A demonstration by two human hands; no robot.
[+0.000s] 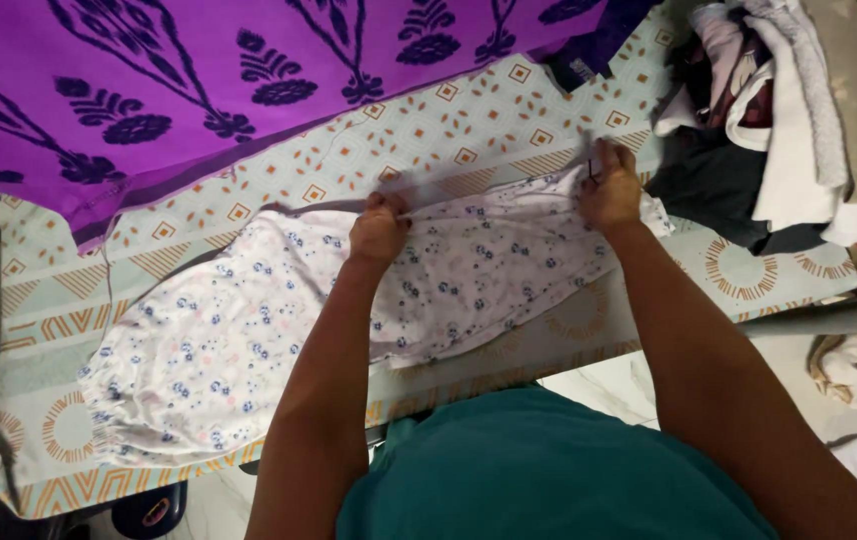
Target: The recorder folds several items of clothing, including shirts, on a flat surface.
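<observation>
Teal shirt (539,470) nearest, both hands, left (379,230), right (611,188), gripping floral garment's (249,340) far edge

table, patterned cover (469,130) | on it: white floral garment (249,340), purple cloth (199,70)

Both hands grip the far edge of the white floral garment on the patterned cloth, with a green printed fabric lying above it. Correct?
Not quite: the printed fabric above is purple, not green, as the head view shows. The rest holds: left hand and right hand grip the far edge of the white floral garment on the patterned cloth.
</observation>
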